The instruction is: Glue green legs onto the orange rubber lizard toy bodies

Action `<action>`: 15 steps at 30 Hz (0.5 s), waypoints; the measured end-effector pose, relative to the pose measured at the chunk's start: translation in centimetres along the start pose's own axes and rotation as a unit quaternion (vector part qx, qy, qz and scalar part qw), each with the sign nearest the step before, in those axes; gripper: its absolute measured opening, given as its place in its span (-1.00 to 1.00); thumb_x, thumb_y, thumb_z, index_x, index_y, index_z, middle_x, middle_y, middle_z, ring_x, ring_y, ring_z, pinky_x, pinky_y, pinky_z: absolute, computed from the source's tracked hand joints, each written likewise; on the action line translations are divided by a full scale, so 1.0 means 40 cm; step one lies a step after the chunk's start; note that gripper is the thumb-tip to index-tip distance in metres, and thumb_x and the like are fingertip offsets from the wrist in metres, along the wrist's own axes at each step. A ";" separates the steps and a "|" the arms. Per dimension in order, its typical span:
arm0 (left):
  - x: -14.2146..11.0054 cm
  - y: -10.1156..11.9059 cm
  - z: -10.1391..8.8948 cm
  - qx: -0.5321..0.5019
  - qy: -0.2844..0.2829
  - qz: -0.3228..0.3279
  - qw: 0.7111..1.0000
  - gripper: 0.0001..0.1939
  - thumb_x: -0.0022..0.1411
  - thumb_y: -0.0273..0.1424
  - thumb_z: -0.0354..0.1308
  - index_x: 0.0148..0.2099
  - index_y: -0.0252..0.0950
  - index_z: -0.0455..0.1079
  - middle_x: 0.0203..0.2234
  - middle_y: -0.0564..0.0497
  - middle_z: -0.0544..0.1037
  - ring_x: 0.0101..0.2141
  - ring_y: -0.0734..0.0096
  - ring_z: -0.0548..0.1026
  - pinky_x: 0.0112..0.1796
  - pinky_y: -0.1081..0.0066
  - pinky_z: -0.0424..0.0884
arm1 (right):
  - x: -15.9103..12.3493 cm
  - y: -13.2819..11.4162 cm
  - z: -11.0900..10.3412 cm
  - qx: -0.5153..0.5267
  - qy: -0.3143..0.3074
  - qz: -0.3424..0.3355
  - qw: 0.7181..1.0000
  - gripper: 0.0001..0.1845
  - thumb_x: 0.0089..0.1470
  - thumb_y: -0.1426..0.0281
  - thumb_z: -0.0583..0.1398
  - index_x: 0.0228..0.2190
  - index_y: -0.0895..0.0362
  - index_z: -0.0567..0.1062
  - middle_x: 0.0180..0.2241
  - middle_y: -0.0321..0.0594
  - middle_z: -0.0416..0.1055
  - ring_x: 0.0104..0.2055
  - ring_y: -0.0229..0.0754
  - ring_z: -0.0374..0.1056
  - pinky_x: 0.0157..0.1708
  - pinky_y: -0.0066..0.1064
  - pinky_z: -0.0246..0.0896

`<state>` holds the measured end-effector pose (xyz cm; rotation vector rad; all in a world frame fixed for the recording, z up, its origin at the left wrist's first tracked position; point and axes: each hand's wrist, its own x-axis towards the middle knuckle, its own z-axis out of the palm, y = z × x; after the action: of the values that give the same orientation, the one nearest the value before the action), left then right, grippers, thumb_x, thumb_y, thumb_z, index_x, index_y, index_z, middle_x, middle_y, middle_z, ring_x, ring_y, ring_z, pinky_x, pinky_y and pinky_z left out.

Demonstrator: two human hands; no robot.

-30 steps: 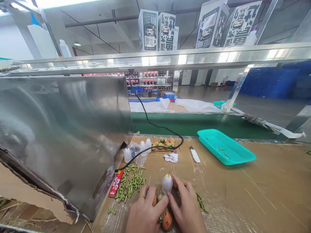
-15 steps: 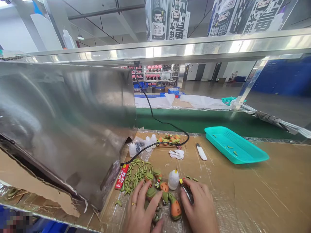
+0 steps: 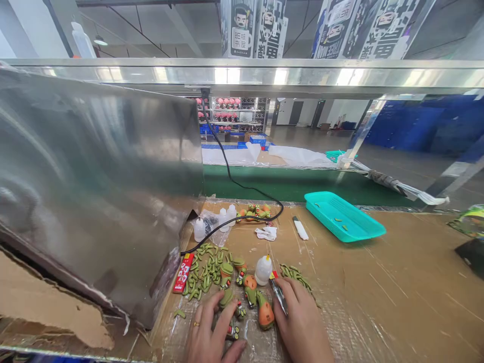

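My left hand [image 3: 212,333] lies at the bottom centre with fingers stretched over small green and orange toy figures [image 3: 247,297] on the cardboard-covered bench. Its fingertips touch a green piece [image 3: 227,298]. My right hand [image 3: 302,327] sits just right of them, fingers curled around a thin dark tool with a red and yellow tip [image 3: 278,295]. A small white glue bottle [image 3: 262,269] stands upright just beyond the figures. An orange and green figure [image 3: 265,315] lies between the two hands.
A heap of small green pod-shaped pieces [image 3: 204,272] and a red packet [image 3: 183,273] lie left of the figures. A big shiny metal box [image 3: 94,191] fills the left. A teal tray [image 3: 344,217], more bottles [image 3: 212,224], a black cable [image 3: 234,186] and a white rag [image 3: 266,233] lie further back.
The view has tilted down, showing more of the bench. My hands have drawn apart and back, uncovering the figures. The thin tool now shows in my right hand.
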<state>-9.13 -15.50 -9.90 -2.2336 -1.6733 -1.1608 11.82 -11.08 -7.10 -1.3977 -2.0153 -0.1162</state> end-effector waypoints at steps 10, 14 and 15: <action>-0.021 -0.005 0.018 0.000 0.007 0.000 1.000 -0.61 0.23 -0.17 -0.07 0.05 -0.11 0.34 0.00 -0.19 0.37 -0.21 0.17 0.48 -0.25 0.23 0.49 | 0.035 0.173 -0.107 -0.061 0.021 0.083 0.994 -0.88 0.09 0.43 0.04 -0.29 0.16 0.32 -0.32 -0.17 0.30 -0.29 -0.12 0.29 -0.31 -0.23 0.27; -0.021 0.002 0.013 0.012 -0.012 -0.003 1.000 -0.60 0.25 -0.19 -0.11 0.07 -0.13 0.30 0.01 -0.22 0.36 -0.21 0.16 0.50 -0.25 0.16 0.51 | 0.043 0.259 -0.116 -0.088 0.030 0.098 0.991 -0.81 0.18 0.34 0.04 -0.28 0.20 0.36 -0.26 -0.12 0.32 -0.22 -0.08 0.30 -0.23 -0.13 0.27; -0.020 0.003 0.012 0.012 -0.013 -0.003 1.000 -0.61 0.25 -0.19 -0.11 0.07 -0.13 0.30 0.00 -0.21 0.37 -0.22 0.16 0.50 -0.25 0.16 0.51 | 0.046 0.257 -0.111 -0.080 0.018 0.084 0.993 -0.76 0.20 0.31 0.02 -0.25 0.21 0.37 -0.20 -0.06 0.34 -0.14 -0.04 0.29 -0.17 -0.09 0.26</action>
<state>-8.86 -15.93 -10.69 -2.2411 -1.6966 -1.1120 22.38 -7.20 -5.65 -1.6478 -1.8838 -0.2297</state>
